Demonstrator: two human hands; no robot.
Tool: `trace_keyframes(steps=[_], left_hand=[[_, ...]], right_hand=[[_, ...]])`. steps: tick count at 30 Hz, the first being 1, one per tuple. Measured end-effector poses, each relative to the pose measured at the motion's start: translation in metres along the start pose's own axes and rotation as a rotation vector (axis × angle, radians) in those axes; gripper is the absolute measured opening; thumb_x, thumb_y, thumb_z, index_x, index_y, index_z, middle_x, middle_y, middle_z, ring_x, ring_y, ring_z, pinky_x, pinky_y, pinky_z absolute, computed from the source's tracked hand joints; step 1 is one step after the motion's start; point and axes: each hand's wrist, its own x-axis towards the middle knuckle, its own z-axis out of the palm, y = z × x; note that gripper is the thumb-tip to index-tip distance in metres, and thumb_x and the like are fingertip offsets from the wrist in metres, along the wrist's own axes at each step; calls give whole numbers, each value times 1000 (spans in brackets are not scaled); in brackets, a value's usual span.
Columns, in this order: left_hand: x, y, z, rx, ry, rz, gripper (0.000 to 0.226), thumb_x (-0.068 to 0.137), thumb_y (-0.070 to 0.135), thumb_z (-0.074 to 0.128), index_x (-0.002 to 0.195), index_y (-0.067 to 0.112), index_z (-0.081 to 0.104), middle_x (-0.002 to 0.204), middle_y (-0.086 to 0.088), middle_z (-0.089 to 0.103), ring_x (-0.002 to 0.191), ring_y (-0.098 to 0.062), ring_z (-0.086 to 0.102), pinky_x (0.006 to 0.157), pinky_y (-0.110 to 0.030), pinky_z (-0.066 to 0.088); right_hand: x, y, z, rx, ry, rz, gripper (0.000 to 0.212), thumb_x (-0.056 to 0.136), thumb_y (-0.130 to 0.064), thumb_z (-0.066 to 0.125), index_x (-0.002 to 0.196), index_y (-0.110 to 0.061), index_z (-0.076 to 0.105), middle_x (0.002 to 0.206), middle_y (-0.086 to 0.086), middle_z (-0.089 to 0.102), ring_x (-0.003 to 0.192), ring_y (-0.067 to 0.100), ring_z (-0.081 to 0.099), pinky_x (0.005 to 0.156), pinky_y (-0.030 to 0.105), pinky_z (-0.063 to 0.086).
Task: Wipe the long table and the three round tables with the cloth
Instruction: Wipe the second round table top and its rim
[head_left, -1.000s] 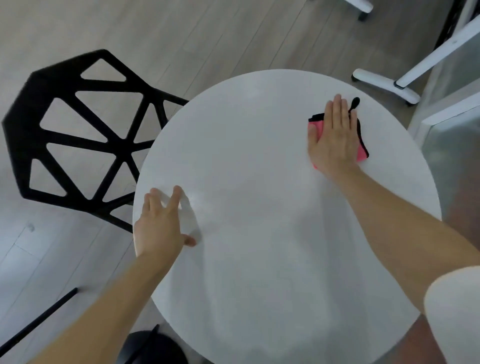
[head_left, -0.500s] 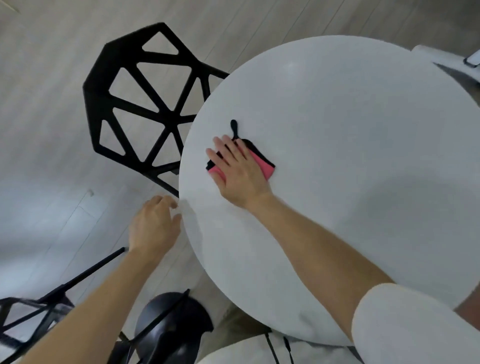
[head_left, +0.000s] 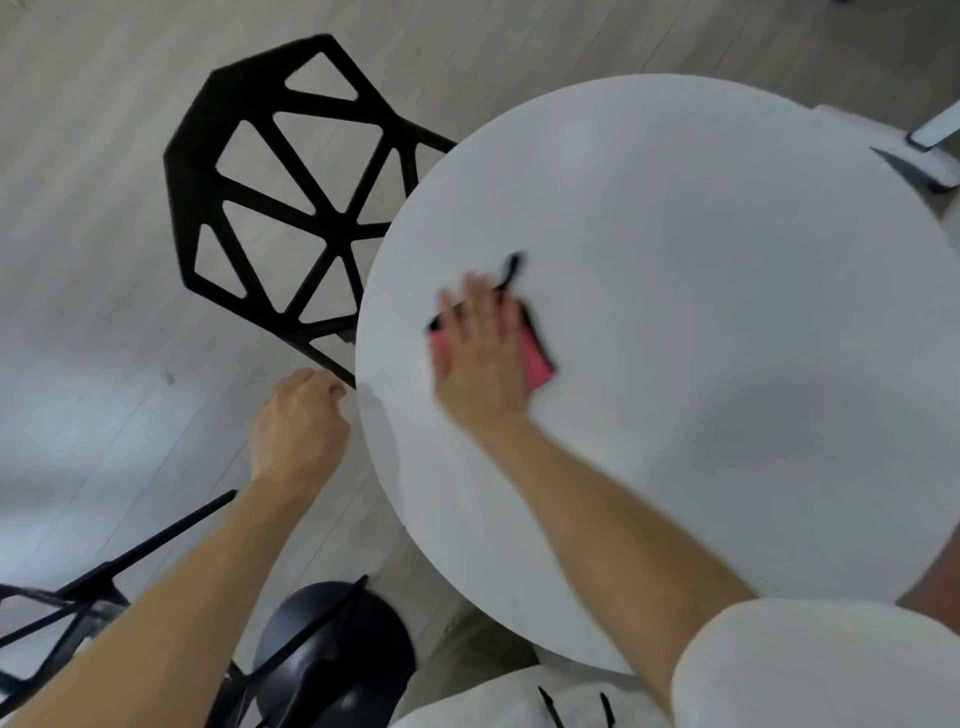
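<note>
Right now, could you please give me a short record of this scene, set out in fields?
table: round, white
cloth: pink with black trim, lying on the table's left part
right hand: spread flat on the cloth, blurred
left hand: off the table beside its rim, loosely curled, holding nothing
chair: black, open lattice, left of the table

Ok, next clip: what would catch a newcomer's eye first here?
The right hand, fingers spread flat and blurred, presses a pink cloth with black trim onto the left part of the big round white table. Beyond the table's left edge stands a black chair with a web of triangular cut-outs, and the left hand hovers loosely curled beside the rim.
</note>
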Motion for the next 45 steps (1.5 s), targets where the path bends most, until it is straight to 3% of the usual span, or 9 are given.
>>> trace_keyframes(steps=[3,6,13,18,21,28,33,38,45], left_hand=[[1,-3,-11,53,0,-20,33,97,-3,58,115,17,76,122,-2,71,108,-30,66,79,-37,44],[12,14,-15,61,-11,17,27,100,3,58,117,16,76,122,-5,70,107,-31,67,78,-39,45],[42,113,-5,-14,-52,280,23,104,22,65,126,17,71,128,-3,68,114,-28,65,80,-40,49],[54,172,5,-16,-94,395,39,98,30,75,134,20,66,134,-1,66,122,-27,63,90,-43,56],[56,200,10,-30,-117,406,64,92,37,84,147,18,57,146,-3,61,134,-29,57,105,-47,53],[57,283,25,74,-162,429,118,72,65,92,164,20,33,174,-5,28,162,-29,24,128,-50,30],[60,374,35,201,-270,493,154,63,80,88,172,30,-8,181,-2,-14,168,-33,-8,134,-59,13],[43,425,50,295,-375,512,168,59,80,90,166,29,-28,174,-11,-34,163,-44,-23,130,-69,12],[44,432,53,334,-395,507,172,58,78,91,163,26,-35,172,-14,-39,161,-48,-29,130,-71,10]], right_hand=[[-38,-65,6,28,-133,-310,63,116,-45,28,173,-19,23,182,13,9,169,32,-1,134,57,5],[-37,-21,4,18,-118,-398,64,114,-49,32,173,-22,26,182,10,13,169,31,3,134,56,7],[-13,254,-63,-160,11,365,69,112,-62,22,173,-28,24,182,6,15,169,27,8,133,62,9],[-13,291,-72,-198,85,663,70,112,-58,21,173,-22,25,181,14,15,168,31,9,133,62,11],[34,263,-75,-172,86,579,69,112,-56,18,173,-24,22,181,16,12,169,32,6,133,61,7],[176,244,-69,-147,5,-62,69,109,-60,19,172,-32,27,182,8,14,169,28,8,134,57,5],[103,366,-91,-101,103,157,67,113,-60,26,172,-28,29,181,8,17,169,28,10,134,57,8],[15,425,-117,-165,12,320,67,115,-58,24,174,-26,21,182,9,7,169,27,-1,135,57,5],[170,370,-104,-141,41,149,69,111,-57,20,173,-28,25,180,14,16,168,32,8,134,59,4]])
